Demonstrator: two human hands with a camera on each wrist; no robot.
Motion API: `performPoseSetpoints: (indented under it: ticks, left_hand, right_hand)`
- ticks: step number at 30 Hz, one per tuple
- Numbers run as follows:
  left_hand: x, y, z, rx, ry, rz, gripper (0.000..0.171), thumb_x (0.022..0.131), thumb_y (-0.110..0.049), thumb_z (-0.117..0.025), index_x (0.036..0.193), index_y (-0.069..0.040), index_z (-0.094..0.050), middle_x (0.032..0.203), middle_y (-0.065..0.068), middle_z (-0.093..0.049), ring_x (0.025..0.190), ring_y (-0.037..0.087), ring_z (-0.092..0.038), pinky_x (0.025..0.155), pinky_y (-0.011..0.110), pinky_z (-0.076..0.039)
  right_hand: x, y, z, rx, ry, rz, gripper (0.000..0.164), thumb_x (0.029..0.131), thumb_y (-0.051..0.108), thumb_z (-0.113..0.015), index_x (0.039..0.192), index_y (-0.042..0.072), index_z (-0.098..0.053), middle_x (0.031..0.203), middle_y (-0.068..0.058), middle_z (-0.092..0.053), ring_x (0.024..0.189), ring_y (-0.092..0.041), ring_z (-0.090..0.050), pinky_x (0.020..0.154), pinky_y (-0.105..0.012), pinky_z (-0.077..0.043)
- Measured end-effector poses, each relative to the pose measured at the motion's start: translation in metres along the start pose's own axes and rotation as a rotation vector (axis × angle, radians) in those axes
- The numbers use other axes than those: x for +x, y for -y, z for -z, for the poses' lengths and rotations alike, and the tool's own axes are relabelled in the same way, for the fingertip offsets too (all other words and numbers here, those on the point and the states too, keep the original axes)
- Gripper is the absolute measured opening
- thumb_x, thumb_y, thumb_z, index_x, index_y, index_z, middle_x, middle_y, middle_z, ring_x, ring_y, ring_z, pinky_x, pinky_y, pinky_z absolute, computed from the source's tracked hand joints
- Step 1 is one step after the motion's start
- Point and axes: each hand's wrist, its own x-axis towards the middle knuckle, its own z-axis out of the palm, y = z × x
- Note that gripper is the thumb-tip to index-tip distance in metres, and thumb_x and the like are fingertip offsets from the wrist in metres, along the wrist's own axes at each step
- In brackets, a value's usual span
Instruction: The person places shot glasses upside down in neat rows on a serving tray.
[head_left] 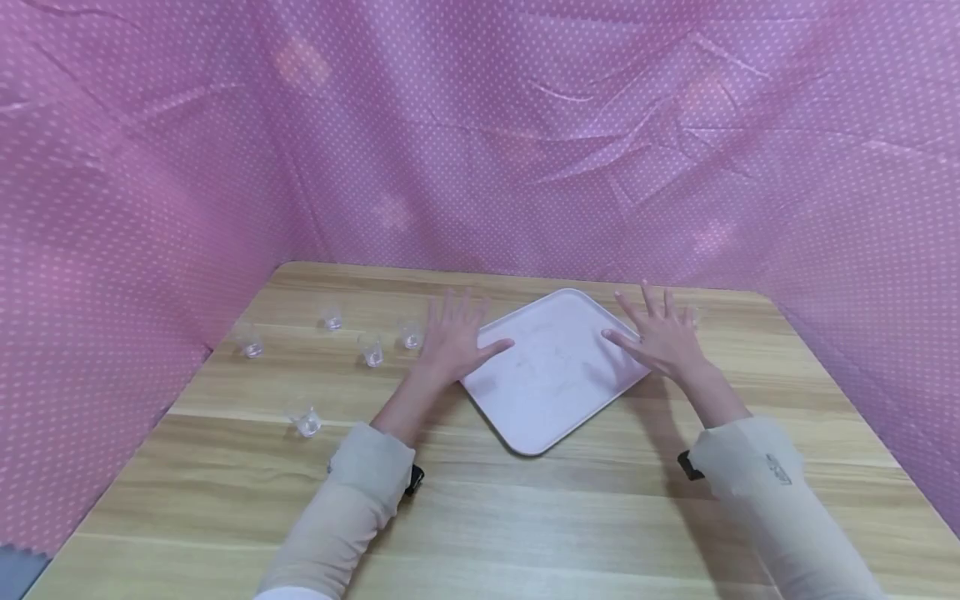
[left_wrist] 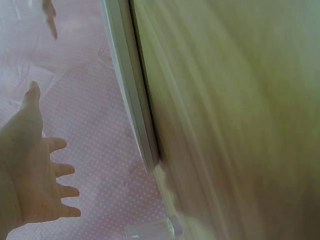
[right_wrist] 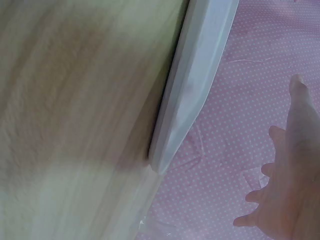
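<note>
A white rectangular tray [head_left: 551, 375] lies on the table, turned with one corner toward me. Over its left corner my left hand [head_left: 453, 342] hovers with fingers spread and thumb reaching across the rim. My right hand [head_left: 663, 342] is held the same way at the right corner, fingers splayed. Both hands hold nothing. The left wrist view shows the left hand [left_wrist: 35, 170] raised above the level of the tray edge [left_wrist: 131, 85]. In the right wrist view, the right hand [right_wrist: 292, 175] likewise stands apart from the tray's rim [right_wrist: 192, 85].
Several small clear cups stand left of the tray, among them a near cup [head_left: 306, 421], a far-left cup [head_left: 251, 343] and one cup [head_left: 410, 335] beside my left hand. Another clear cup [head_left: 696, 317] shows partly behind my right hand. Pink dotted cloth [head_left: 480, 150] surrounds the wooden table [head_left: 585, 517].
</note>
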Motion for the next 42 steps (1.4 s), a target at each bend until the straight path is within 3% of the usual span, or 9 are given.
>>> performPoseSetpoints:
  ticks: [10, 15, 23, 28, 35, 42]
  left_hand:
    - [-0.015, -0.022, -0.004, -0.027, 0.034, -0.046, 0.083, 0.083, -0.072, -0.031, 0.145, -0.016, -0.027, 0.149, 0.015, -0.017, 0.135, 0.038, -0.006, 0.105, 0.052, 0.001]
    - [-0.022, -0.032, -0.005, -0.060, 0.068, -0.042, 0.083, 0.083, -0.073, -0.030, 0.146, -0.018, -0.025, 0.150, 0.014, -0.015, 0.135, 0.035, 0.000, 0.106, 0.050, 0.003]
    - [-0.038, -0.038, -0.022, -0.067, 0.048, -0.054, 0.084, 0.082, -0.072, -0.033, 0.145, -0.017, -0.029, 0.148, 0.014, -0.022, 0.135, 0.037, -0.007, 0.106, 0.052, -0.006]
    - [-0.048, -0.039, -0.038, -0.061, 0.088, -0.003, 0.086, 0.082, -0.074, -0.031, 0.145, -0.015, -0.028, 0.149, 0.016, -0.019, 0.133, 0.040, -0.011, 0.106, 0.052, -0.008]
    - [-0.061, -0.044, -0.049, -0.073, 0.119, 0.097, 0.088, 0.082, -0.072, -0.036, 0.145, -0.012, -0.027, 0.148, 0.018, -0.017, 0.133, 0.042, -0.006, 0.106, 0.052, -0.003]
    - [-0.073, -0.055, -0.054, -0.080, 0.103, 0.133, 0.073, 0.090, -0.058, -0.038, 0.140, -0.006, -0.036, 0.144, 0.025, -0.022, 0.132, 0.046, -0.005, 0.106, 0.052, -0.006]
  right_hand:
    - [-0.009, 0.014, -0.015, -0.016, -0.012, 0.039, 0.074, 0.086, 0.062, -0.041, 0.144, 0.018, -0.030, 0.149, -0.023, -0.008, 0.129, -0.052, -0.002, 0.093, -0.071, 0.003]
    - [-0.012, 0.020, -0.025, 0.008, 0.003, 0.039, 0.073, 0.087, 0.062, -0.040, 0.144, 0.018, -0.029, 0.148, -0.025, -0.007, 0.128, -0.053, -0.004, 0.094, -0.071, -0.004]
    - [-0.013, 0.025, -0.030, 0.101, 0.023, -0.005, 0.071, 0.090, 0.060, -0.037, 0.146, 0.018, -0.025, 0.149, -0.023, -0.003, 0.129, -0.053, -0.001, 0.095, -0.070, -0.004]
    - [-0.012, 0.017, -0.040, 0.134, 0.053, -0.029, 0.071, 0.090, 0.060, -0.037, 0.146, 0.017, -0.025, 0.149, -0.023, -0.004, 0.128, -0.054, -0.004, 0.095, -0.070, -0.004]
    - [-0.010, -0.006, -0.054, 0.130, 0.116, -0.038, 0.075, 0.088, 0.062, -0.038, 0.145, 0.015, -0.026, 0.148, -0.025, -0.002, 0.126, -0.057, 0.000, 0.096, -0.068, 0.001]
    - [-0.012, -0.020, -0.062, 0.146, 0.159, -0.009, 0.076, 0.088, 0.061, -0.039, 0.145, 0.013, -0.026, 0.148, -0.027, 0.000, 0.128, -0.053, 0.004, 0.098, -0.065, 0.003]
